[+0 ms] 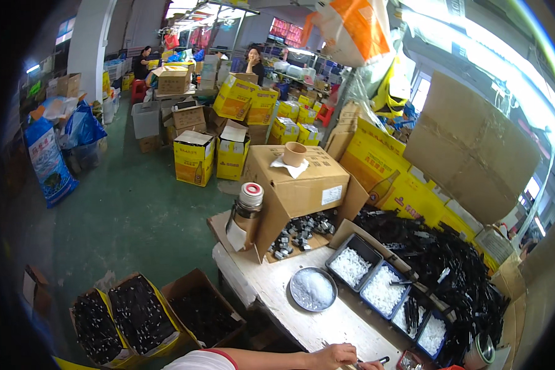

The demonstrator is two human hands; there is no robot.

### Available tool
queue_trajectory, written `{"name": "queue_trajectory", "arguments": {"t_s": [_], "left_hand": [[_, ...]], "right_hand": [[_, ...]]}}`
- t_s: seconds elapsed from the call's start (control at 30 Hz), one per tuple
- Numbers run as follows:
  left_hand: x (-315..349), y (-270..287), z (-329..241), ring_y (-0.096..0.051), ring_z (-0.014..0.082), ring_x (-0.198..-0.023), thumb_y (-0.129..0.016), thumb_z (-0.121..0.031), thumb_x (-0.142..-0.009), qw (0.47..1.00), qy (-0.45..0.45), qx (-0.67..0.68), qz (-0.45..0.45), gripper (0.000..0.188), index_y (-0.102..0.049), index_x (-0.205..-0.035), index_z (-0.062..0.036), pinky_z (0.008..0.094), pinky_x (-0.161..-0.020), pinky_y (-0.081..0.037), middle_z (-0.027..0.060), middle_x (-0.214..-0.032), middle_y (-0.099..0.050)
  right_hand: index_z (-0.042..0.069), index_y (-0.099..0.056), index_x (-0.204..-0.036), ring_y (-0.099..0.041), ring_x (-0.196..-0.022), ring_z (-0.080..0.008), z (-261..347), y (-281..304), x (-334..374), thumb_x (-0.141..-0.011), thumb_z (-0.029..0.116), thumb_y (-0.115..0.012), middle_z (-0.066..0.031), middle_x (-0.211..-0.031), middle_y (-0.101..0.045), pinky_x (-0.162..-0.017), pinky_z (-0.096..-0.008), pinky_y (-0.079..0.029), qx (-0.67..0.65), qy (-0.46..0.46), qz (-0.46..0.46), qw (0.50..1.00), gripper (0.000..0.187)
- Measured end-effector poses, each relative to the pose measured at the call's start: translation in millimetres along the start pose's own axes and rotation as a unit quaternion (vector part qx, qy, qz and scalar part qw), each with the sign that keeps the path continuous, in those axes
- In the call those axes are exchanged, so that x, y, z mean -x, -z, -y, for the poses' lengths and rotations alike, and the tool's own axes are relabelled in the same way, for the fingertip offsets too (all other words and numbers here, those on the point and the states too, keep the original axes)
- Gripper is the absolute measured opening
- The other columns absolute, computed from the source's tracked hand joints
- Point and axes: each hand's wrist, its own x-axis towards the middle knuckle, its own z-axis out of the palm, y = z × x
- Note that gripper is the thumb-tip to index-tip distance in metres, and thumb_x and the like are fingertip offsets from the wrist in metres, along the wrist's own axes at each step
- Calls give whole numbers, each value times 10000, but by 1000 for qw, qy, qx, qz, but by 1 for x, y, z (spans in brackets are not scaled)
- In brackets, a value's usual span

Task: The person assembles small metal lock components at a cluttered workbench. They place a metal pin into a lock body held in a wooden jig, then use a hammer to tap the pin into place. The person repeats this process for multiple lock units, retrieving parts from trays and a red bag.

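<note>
My left hand (335, 356) is at the bottom edge of the head view, over the white tabletop (271, 290), with its fingers curled closed. What it pinches is hidden. Close beside it, my right hand (371, 365) is mostly cut off by the frame edge. From its fingers pokes a small slim black piece (383, 359), too small to name exactly. Ahead of the hands sits a round metal dish (313, 290) of fine white bits. To the right, a row of dark trays holds white plastic parts (383, 290), and one tray also has black strips (412, 316) in it.
A heap of black plastic parts (441, 271) fills the table's right side. A carton (296, 179) with dark metal pieces inside bears a paper cup (295, 153); a flask (246, 213) stands beside it. Filled boxes (142, 314) sit lower left. Two people are farther back.
</note>
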Motion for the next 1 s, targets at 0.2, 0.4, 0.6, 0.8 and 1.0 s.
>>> {"name": "queue_trajectory", "arguments": {"t_s": [0.2, 0.4, 0.6, 0.8, 1.0], "left_hand": [[23, -24, 19, -517, 300, -796, -507, -189, -765, 998, 35, -19, 42, 118, -578, -794, -100, 422, -672, -409, 121, -821, -556], [25, -31, 19, -526, 310, -861, -471, -284, -868, 978, 157, 78, 111, 232, -605, -893, -96, 430, -804, -388, 123, -917, -587], [7, -28, -8, -543, 243, -704, -570, 6, -694, 974, 59, 216, -35, 62, -564, -746, -29, 349, -642, -420, 88, -714, -528], [9, 11, 7, -556, 252, -787, -653, -40, -653, 993, 117, -5, -24, 211, -646, -859, -84, 371, -713, -395, 69, -837, -610], [10, 0, 19, -430, 210, -1016, -717, -143, -645, 978, 195, -72, 30, 264, -664, -901, -101, 355, -871, -257, 15, -956, -575]], "right_hand": [[44, -635, -927, -556, -854, -266, 69, 16, 11, -775, 63, -571, -122, -901, -605, -784, -358, -433, -148, -36, -8, 988, 166], [30, -627, -919, -560, -866, -276, 81, 14, 20, -796, 66, -557, -138, -914, -604, -792, -362, -437, -128, -30, -33, 991, 147], [11, -591, -952, -534, -937, -328, -6, -14, 60, -844, 124, -524, -175, -947, -588, -824, -399, -426, 216, -115, -44, 968, 170], [21, -612, -864, -556, -771, -267, 21, 6, 54, -687, -40, -638, -124, -816, -568, -683, -326, -446, -44, -94, -181, 978, 189], [40, -622, -865, -544, -783, -238, -4, 9, 68, -684, -8, -649, -78, -840, -564, -684, -321, -416, 36, -72, -223, 972, 189]]}}
